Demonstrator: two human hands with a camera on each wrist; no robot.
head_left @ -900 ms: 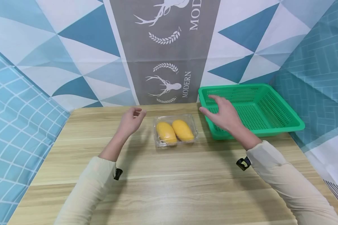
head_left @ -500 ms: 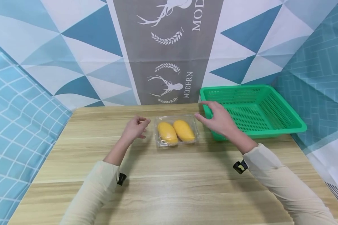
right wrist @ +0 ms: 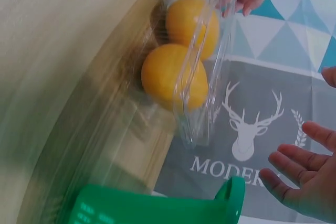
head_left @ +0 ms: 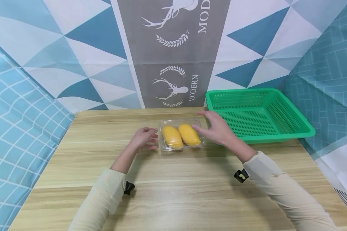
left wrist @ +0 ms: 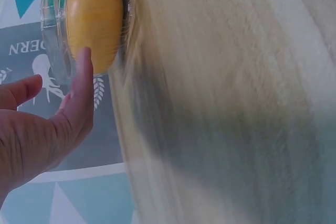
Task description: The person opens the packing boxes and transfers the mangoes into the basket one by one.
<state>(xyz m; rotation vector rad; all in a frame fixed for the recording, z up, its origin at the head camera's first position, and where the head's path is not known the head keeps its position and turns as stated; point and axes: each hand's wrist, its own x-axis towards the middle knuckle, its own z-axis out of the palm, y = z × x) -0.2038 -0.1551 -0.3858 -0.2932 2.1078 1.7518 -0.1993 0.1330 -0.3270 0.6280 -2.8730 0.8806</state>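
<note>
A clear plastic clamshell box (head_left: 177, 121) lies on the table, holding two yellow mangoes, a left mango (head_left: 172, 137) and a right mango (head_left: 189, 135). My left hand (head_left: 145, 139) is at the box's left end, thumb and fingers spread apart, fingertips right at its edge. From the right comes my right hand (head_left: 218, 127); its thumb overlaps the box's right side in the head view and its index finger reaches toward the back corner. In the right wrist view, a gap shows between the right fingers (right wrist: 294, 166) and the box. Neither hand holds anything.
A green perforated plastic basket (head_left: 289, 136) stands at the back right, just behind my right forearm. The wooden table (head_left: 173, 189) ends at a patterned cloth wall (head_left: 173, 54) at the back.
Both hands have moved inward and slightly toward me, closing on the box from its two sides. My right hand has left the space over the basket's near left corner. The box has stayed put.
</note>
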